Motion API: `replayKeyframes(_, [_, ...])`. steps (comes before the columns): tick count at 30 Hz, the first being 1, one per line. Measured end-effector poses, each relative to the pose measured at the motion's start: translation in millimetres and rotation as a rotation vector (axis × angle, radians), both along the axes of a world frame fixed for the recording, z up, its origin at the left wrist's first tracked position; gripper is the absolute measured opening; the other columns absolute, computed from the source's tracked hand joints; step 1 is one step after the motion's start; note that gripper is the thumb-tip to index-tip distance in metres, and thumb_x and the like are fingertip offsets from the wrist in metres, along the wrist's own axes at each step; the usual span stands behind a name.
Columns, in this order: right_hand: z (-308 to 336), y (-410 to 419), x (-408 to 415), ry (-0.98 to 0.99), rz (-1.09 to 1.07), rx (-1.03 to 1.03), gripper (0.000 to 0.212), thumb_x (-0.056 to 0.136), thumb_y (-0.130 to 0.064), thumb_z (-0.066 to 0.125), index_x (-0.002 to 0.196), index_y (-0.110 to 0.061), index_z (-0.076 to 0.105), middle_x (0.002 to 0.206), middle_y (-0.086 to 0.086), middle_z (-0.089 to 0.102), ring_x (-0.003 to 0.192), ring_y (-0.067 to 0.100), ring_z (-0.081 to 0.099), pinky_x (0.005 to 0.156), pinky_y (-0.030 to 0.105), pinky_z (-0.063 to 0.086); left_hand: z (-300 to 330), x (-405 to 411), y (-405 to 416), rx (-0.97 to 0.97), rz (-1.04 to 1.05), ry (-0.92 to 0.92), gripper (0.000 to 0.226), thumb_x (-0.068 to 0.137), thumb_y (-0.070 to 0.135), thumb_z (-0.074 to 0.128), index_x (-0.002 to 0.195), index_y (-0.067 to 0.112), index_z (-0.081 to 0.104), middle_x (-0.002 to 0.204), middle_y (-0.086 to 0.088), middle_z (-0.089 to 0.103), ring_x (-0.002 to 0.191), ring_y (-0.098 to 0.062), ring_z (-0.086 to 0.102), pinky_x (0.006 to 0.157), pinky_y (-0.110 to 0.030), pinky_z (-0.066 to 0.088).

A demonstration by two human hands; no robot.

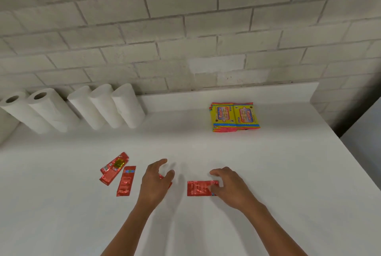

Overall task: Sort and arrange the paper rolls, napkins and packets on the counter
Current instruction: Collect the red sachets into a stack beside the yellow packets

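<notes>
Several white paper rolls (97, 107) lean in a row against the brick wall at the back left. A stack of yellow and red napkin packs (235, 117) lies at the back right. Three red sauce packets (125, 181) lie loose at the left of my hands. My left hand (156, 181) hovers with curved fingers over another red packet (162, 177), mostly hidden beneath it. My right hand (228, 187) pinches the right end of a flat red packet (200, 188) lying on the white counter (206, 224).
The grey brick wall (185, 28) bounds the counter at the back. The counter's right edge (354, 163) drops off beside a pale surface at the far right.
</notes>
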State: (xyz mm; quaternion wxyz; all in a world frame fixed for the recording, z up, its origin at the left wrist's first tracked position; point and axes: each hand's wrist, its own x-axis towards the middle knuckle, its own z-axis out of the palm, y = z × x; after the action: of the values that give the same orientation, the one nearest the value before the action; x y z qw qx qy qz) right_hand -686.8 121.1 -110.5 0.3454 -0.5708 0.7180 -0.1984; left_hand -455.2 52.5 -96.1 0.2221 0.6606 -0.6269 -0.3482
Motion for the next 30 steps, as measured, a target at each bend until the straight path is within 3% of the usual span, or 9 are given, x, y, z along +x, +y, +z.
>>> replayKeyframes(9, [-8,-9,16,0.161,0.127,0.024,0.052,0.09,-0.037,0.063,0.14,-0.03,0.049,0.135,-0.006,0.051,0.125,0.017,0.041,0.103,0.035,0.04,-6,26,16,-0.072,0.003,-0.024,0.039,0.096,0.028,0.062,0.134,0.021,0.058,0.138,-0.001,0.055,0.11,-0.008,0.052,0.092,-0.024,0.042])
replayKeyframes(14, [-9,-16,25,0.189,0.103,0.032,0.049,0.092,-0.039,0.058,0.139,-0.031,0.049,0.133,-0.007,0.051,0.126,0.017,0.04,0.105,0.036,0.038,-6,65,-12,-0.092,0.071,-0.107,0.037,0.097,0.033,0.061,0.132,0.022,0.06,0.14,-0.003,0.055,0.122,-0.021,0.056,0.098,-0.037,0.048])
replayKeyframes(17, [-8,-21,28,0.196,0.083,0.041,0.048,0.091,-0.039,0.056,0.138,-0.033,0.049,0.132,-0.008,0.051,0.126,0.015,0.04,0.104,0.036,0.038,-7,89,-33,-0.112,0.118,-0.153,0.035,0.097,0.027,0.06,0.131,0.02,0.062,0.139,-0.004,0.058,0.112,-0.02,0.059,0.084,-0.034,0.055])
replayKeyframes(22, [-8,-30,36,0.191,0.043,0.059,0.047,0.091,-0.041,0.056,0.137,-0.035,0.05,0.131,-0.01,0.051,0.127,0.014,0.039,0.103,0.034,0.038,-14,127,-62,-0.075,0.182,-0.323,0.036,0.096,0.032,0.056,0.131,0.026,0.061,0.126,-0.009,0.06,0.114,-0.032,0.053,0.086,-0.042,0.046])
replayKeyframes(30, [-7,-40,44,0.169,-0.044,0.089,0.046,0.089,-0.046,0.059,0.133,-0.037,0.052,0.124,-0.012,0.052,0.123,0.012,0.041,0.104,0.036,0.039,-25,153,-85,0.002,0.152,-0.5,0.044,0.096,0.037,0.057,0.138,0.023,0.052,0.131,-0.006,0.056,0.117,-0.031,0.051,0.087,-0.046,0.049])
